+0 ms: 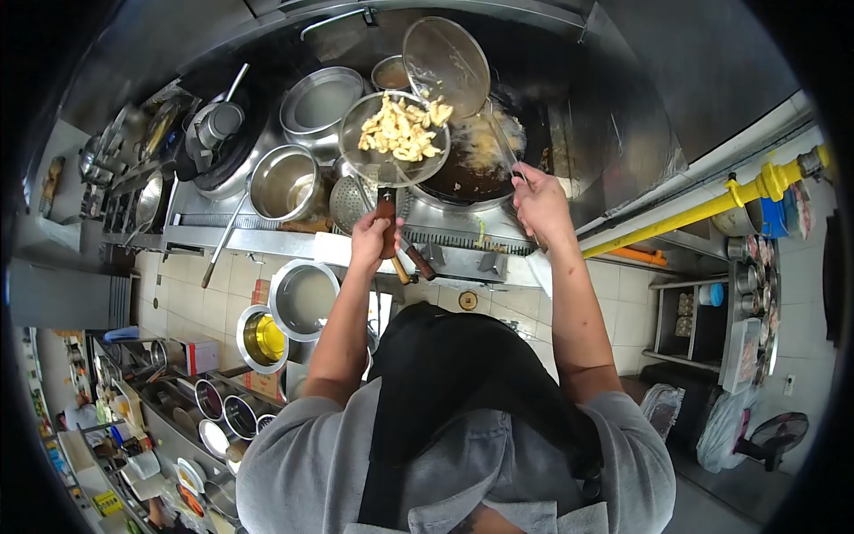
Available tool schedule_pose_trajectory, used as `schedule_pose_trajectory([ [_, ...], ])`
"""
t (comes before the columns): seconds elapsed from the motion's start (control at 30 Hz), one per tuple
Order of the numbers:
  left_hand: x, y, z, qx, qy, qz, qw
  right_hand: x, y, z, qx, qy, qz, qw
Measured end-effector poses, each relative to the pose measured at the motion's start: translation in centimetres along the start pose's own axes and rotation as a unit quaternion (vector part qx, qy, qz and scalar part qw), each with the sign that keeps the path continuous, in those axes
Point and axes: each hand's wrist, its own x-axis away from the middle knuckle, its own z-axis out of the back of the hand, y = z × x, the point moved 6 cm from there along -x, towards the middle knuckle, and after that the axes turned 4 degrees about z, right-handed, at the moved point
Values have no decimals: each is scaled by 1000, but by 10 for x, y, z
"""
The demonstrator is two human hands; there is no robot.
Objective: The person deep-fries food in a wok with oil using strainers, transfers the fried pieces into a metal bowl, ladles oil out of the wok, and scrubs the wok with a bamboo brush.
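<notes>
My left hand (377, 238) is closed round the brown handle of a round wire strainer (356, 174), held level. Pale golden fried pieces (402, 132) are heaped in it. My right hand (539, 206) grips the thin metal handle of a fine-mesh skimmer (445, 62). The skimmer's bowl is tipped on its side just beyond the strainer, with a few crumbs stuck to the mesh. Below and to the right, a wok (455, 185) holds dark oil with pale foam bubbling on top. A perforated ladle (350, 205) lies under the strainer's left edge.
Left of the wok stand a steel pot (283, 183), a pot of cloudy liquid (322, 105) and a second wok (197, 169). A bowl of yellow oil (264, 340) sits low on the left. A yellow pipe (694, 212) runs along the right.
</notes>
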Motion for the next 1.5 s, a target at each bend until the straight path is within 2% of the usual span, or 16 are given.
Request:
schedule_pose_trajectory([
  [0.03, -6, 1, -8, 7, 0, 0, 1000, 1, -9, 6, 131, 27, 6, 991],
  [0.07, -10, 5, -16, 8, 1, 1, 1000, -7, 1, 6, 133, 26, 5, 991],
  [0.13, -19, 9, -27, 39, -10, 16, 999, -23, 15, 25, 241, 165, 142, 946],
  [0.17, -23, 10, -30, 47, -21, 12, 999, -25, 13, 35, 304, 198, 167, 917],
  [0.2, -27, 11, -30, 48, -21, 12, 999, -34, 23, 46, 332, 203, 119, 914],
  [0.4, -21, 26, -26, 36, -29, 3, 999, -86, 118, 76, 401, 198, 134, 884],
  [0.5, -11, 31, -22, 49, -29, 1, 998, -93, 148, 64, 276, 114, 17, 954],
  [0.53, -9, 33, -19, 50, -32, 0, 998, -94, 154, 65, 275, 112, 15, 955],
  [0.6, -5, 30, -16, 55, -33, 6, 998, -95, 182, 58, 12, 90, -61, 994],
  [0.63, -4, 27, -17, 77, -46, 6, 996, -87, 180, 57, -92, 99, -63, 989],
  [0.73, -2, 15, -32, 76, -16, 21, 997, -63, 163, 64, -191, 87, -88, 974],
  [0.9, -5, 18, -44, 99, -28, 6, 995, -26, 137, 89, -139, 40, -75, 987],
  [1.07, 27, 27, -53, 119, -33, -9, 992, 1, 155, 99, -112, -27, -86, 990],
  [1.13, 42, 32, -56, 102, -17, -14, 995, 2, 163, 96, -14, -74, -100, 992],
  [1.3, 73, 33, -64, 95, 21, -23, 995, -1, 172, 61, -85, -175, -159, 968],
  [1.5, 106, 29, -70, 75, 66, -40, 994, -17, 163, -2, -251, -204, -226, 919],
])
